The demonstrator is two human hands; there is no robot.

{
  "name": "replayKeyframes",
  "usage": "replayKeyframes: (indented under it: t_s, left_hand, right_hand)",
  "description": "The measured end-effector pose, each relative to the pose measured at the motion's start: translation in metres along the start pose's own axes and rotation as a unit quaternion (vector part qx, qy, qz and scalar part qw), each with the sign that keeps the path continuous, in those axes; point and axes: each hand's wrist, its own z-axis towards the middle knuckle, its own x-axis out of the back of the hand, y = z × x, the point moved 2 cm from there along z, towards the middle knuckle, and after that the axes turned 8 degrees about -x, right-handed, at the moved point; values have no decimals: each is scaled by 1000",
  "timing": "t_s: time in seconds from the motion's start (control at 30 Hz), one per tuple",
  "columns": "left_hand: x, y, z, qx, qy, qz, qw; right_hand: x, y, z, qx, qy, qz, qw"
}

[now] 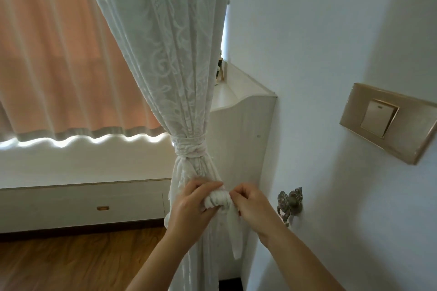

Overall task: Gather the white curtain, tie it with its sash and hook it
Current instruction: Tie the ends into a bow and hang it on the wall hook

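The white lace curtain (170, 54) hangs gathered into a bundle, bound by a knotted white band (190, 147). Below that band, a white sash (217, 202) forms a thick knot with one tail hanging down to the right. My left hand (189, 210) grips the knot from the left, fingers curled over its top. Pinching the knot's right side is my right hand (253, 208). A brass hook (289, 204) is fixed to the wall just right of my right hand, apart from the sash.
A white cabinet (241, 130) stands behind the curtain against the wall. A gold light switch plate (387, 121) sits on the wall at right. A peach curtain (59, 54) covers the window at left above a white bench with a drawer (82, 205); wooden floor lies below.
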Motion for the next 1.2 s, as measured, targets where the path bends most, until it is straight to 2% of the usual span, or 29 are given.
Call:
replayKeyframes:
  t_s: [0.1, 0.23, 0.3, 0.4, 0.47, 0.53, 0.63, 0.67, 0.73, 0.8, 0.87, 1.0, 1.1, 1.2]
  left_hand:
    - [11, 4, 8, 87, -64, -59, 992]
    - [34, 1, 20, 122, -166, -53, 977]
    - [46, -1, 23, 140, -152, -80, 975]
    - [54, 1, 25, 154, -140, -157, 965]
    - [51, 3, 22, 154, -190, -196, 950]
    - [46, 6, 17, 160, -255, -215, 929]
    - [40, 6, 9, 156, -359, -194, 900]
    - [38, 6, 8, 156, -371, -191, 895]
    - [35, 4, 8, 185, -326, -202, 905]
    - [32, -2, 9, 252, -221, -188, 923]
    - [27, -3, 11, 283, -157, -166, 932]
    - [14, 3, 11, 284, -132, -231, 921]
    - [11, 1, 9, 306, -107, -237, 916]
    - [10, 0, 5, 305, -144, -232, 912]
  right_hand:
    - [-3, 1, -2, 25, 41, -38, 998]
    - [3, 1, -1, 107, 42, -116, 987]
    - [5, 4, 1, 153, 40, -187, 970]
    - [5, 8, 6, 213, 101, -256, 938]
    - [3, 9, 8, 214, 135, -244, 936]
    - [3, 9, 9, 192, 149, -182, 953]
    - [4, 9, 9, 162, 137, -94, 973]
    - [4, 9, 8, 158, 128, -74, 976]
    - [5, 9, 7, 165, 111, -49, 979]
    - [5, 9, 6, 168, 86, -25, 982]
    - [5, 10, 5, 167, 67, -10, 984]
    - [5, 9, 3, 160, 71, -16, 984]
    - [8, 11, 7, 125, 139, 7, 982]
    - [14, 16, 19, 43, 191, 95, 976]
